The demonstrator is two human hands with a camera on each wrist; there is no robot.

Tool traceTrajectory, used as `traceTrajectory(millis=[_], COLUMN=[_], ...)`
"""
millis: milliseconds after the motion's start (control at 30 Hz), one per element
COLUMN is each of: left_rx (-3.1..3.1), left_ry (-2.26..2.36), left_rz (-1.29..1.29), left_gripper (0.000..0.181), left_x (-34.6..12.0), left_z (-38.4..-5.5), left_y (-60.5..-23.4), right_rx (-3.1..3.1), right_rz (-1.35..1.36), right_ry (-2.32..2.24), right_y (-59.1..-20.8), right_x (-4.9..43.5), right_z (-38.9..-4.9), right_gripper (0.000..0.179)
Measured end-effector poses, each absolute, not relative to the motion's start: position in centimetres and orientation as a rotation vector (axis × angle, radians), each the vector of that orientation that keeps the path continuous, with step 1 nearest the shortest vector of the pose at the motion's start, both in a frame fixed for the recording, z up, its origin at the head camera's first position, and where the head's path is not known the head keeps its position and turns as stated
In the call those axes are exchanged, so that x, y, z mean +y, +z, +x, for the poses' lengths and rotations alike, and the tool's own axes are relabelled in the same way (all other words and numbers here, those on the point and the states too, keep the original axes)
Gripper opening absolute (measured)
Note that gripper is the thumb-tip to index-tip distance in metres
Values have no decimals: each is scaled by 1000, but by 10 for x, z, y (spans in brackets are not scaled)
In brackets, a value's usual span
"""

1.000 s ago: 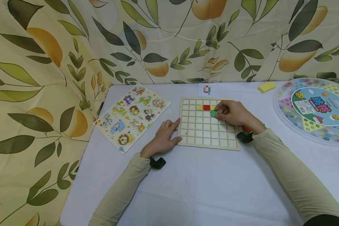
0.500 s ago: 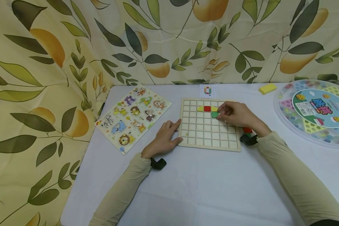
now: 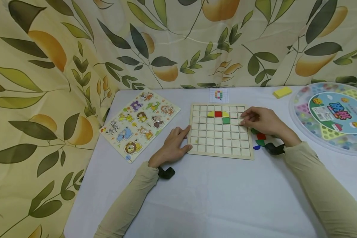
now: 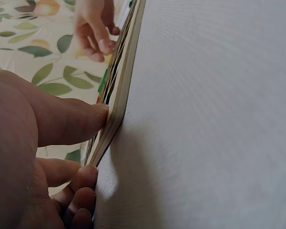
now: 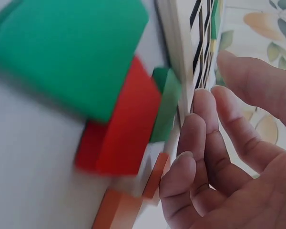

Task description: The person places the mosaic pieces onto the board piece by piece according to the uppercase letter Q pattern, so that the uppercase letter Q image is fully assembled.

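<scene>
A wooden grid board [image 3: 214,140] lies in front of me. In its upper rows sit a red square tile [image 3: 218,114] with a yellow piece [image 3: 211,114] on each side, and a green square tile [image 3: 226,120] below the right one. My left hand [image 3: 173,144] touches the board's left edge with index finger and thumb; the thumb presses the edge in the left wrist view. My right hand [image 3: 264,121] hovers by the right edge, fingers loosely bent and nothing between them. Beneath it lie a green block [image 5: 81,52], a red block [image 5: 128,124] and orange blocks [image 5: 115,210].
A small pattern card [image 3: 218,95] lies behind the board. At left is an animal puzzle board [image 3: 150,114]. A yellow block [image 3: 282,92] and a round clear case [image 3: 300,140] stand at the back right. A blue piece [image 3: 257,147] lies right of the board.
My right hand has let go at the right yellow piece and moved right, off the tiles to the board's right edge, uncovering loose pieces there. The left hand stays put.
</scene>
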State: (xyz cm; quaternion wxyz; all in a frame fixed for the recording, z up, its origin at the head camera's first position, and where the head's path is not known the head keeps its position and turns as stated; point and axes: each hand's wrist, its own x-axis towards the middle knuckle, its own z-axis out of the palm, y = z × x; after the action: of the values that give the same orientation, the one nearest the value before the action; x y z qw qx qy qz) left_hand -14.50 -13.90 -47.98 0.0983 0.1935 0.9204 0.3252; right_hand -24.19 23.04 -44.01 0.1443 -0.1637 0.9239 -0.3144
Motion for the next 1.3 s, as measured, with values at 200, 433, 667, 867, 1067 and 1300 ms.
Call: traceTrajectory(millis=[200, 433, 667, 867, 1067, 1300], left_rx=[2730, 2726, 2724, 2727, 2726, 2726], left_ry=[959, 967, 980, 977, 971, 970], left_rz=[571, 558, 565, 568, 567, 573], left_gripper=[78, 78, 77, 77, 77, 77], left_x=[-139, -138, -138, -137, -138, -138], left_z=[-144, -143, -143, -143, -143, -144], left_y=[-481, -482, -482, -482, -481, -480], right_rx=[2661, 2665, 2662, 2653, 2697, 2679], right_rz=[-407, -419, -411, -404, -359, -444], right_ry=[-889, -890, -885, -892, -871, -759], right_y=[-440, -440, -440, -439, -435, -435], right_x=[240, 247, 249, 257, 270, 272], right_z=[-240, -238, -235, -232, -231, -231], right_gripper=[39, 40, 39, 44, 50, 46])
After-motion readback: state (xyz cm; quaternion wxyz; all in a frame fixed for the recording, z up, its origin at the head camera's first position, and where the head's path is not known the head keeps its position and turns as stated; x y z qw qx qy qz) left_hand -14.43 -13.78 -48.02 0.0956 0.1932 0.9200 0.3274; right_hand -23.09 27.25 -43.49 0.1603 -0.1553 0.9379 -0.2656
